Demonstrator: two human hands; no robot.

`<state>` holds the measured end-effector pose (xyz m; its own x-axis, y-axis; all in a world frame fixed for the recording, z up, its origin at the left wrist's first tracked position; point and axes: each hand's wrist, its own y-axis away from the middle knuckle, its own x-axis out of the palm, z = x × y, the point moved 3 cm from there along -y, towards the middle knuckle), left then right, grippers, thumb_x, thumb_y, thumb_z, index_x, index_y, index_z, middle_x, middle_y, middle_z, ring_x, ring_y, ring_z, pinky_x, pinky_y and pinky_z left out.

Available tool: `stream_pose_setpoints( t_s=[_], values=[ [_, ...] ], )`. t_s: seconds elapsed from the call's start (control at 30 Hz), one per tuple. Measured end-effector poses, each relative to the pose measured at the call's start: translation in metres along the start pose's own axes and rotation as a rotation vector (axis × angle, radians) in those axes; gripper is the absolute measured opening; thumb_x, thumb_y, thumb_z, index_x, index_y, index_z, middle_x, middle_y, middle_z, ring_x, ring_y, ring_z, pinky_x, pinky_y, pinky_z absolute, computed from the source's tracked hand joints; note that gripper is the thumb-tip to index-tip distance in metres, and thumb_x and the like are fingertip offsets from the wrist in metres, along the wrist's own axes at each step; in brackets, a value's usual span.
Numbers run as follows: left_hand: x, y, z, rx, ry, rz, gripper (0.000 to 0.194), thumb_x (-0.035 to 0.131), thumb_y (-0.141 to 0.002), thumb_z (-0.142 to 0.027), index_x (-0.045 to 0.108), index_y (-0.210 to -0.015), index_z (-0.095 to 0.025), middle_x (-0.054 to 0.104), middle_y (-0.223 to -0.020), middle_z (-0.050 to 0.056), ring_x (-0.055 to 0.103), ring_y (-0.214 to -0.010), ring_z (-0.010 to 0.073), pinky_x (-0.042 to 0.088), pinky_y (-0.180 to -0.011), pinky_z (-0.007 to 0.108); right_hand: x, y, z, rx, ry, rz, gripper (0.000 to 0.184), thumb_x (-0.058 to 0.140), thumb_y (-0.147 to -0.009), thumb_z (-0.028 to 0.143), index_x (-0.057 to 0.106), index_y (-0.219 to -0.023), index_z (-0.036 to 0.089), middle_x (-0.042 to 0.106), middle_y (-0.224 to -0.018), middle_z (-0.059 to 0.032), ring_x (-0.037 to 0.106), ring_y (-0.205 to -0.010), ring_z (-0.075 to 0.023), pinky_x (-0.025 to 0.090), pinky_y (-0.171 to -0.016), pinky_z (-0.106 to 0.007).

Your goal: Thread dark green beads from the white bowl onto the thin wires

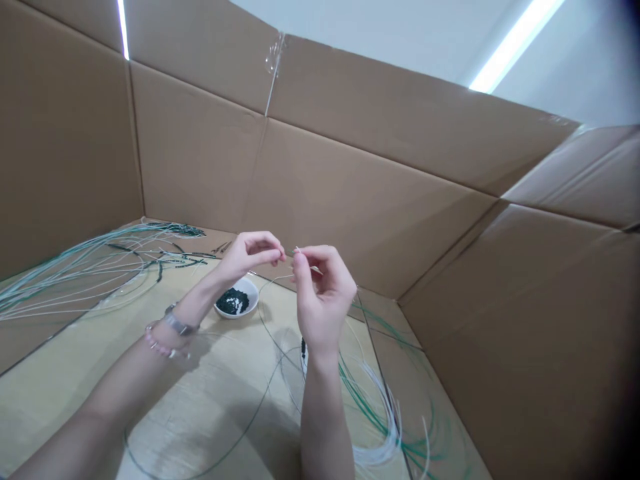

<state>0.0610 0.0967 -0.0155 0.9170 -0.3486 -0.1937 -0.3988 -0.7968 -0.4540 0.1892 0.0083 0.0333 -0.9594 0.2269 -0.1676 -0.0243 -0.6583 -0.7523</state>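
My right hand (323, 283) is raised over the board, with thumb and fingertips pinching a thin pale cord (316, 269); a small white tip shows at the fingertips. Just left of it, my left hand (255, 253) has its thumb and fingers pressed together, and what lies between them is too small to make out. A thin green cord (255, 427) loops down from near the hands across the board. Below my left hand stands a white bowl (255, 291) holding small dark green pieces (233, 301) and a few white ones.
Long white and green cords (75, 267) fan out at the left, with dark beaded-looking lengths (160, 270) near their ends. More coiled cords (383, 427) lie at the right edge of the pale board (210, 380). Tall cardboard walls (350, 187) surround the work area.
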Motion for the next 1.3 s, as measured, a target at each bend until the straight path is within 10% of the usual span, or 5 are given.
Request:
stream_pose_setpoints(
  t_s=[0.13,0.37,1.3],
  values=[
    [0.021,0.017,-0.032,0.067,0.268,-0.203,0.034,0.056,-0.079,-0.053,0.058,-0.084,-0.02,0.068,-0.084,0.005,0.063,-0.073,0.0129,0.053,-0.073,0.029,-0.007,0.007,0.016,-0.23,0.125,-0.136,0.006,0.055,-0.086,0.017,0.058,-0.085,0.021,0.063,-0.091,-0.0032,0.062,-0.082,-0.0137,0.054,-0.066,-0.028],
    [0.038,0.038,-0.066,-0.035,0.852,-0.206,0.028,0.086,-0.053,-0.038,0.065,-0.065,-0.023,0.064,-0.058,-0.005,0.057,-0.052,0.0061,0.051,-0.052,0.017,-0.004,0.02,0.034,-0.438,0.154,-0.129,0.02,0.056,-0.079,0.002,0.057,-0.09,0.02,0.066,-0.099,-0.0054,0.067,-0.09,-0.0159,0.06,-0.072,-0.03],
    [0.054,0.047,-0.078,-0.137,1.13,-0.081,0.019,0.083,-0.062,-0.028,0.069,-0.067,-0.016,0.065,-0.065,-0.003,0.058,-0.057,0.0048,0.051,-0.057,0.014,-0.004,0.025,0.04,-0.642,0.112,-0.2,0.018,0.052,-0.086,0.005,0.059,-0.1,0.015,0.072,-0.096,-0.0061,0.069,-0.09,-0.0161,0.063,-0.075,-0.035]
  ],
)
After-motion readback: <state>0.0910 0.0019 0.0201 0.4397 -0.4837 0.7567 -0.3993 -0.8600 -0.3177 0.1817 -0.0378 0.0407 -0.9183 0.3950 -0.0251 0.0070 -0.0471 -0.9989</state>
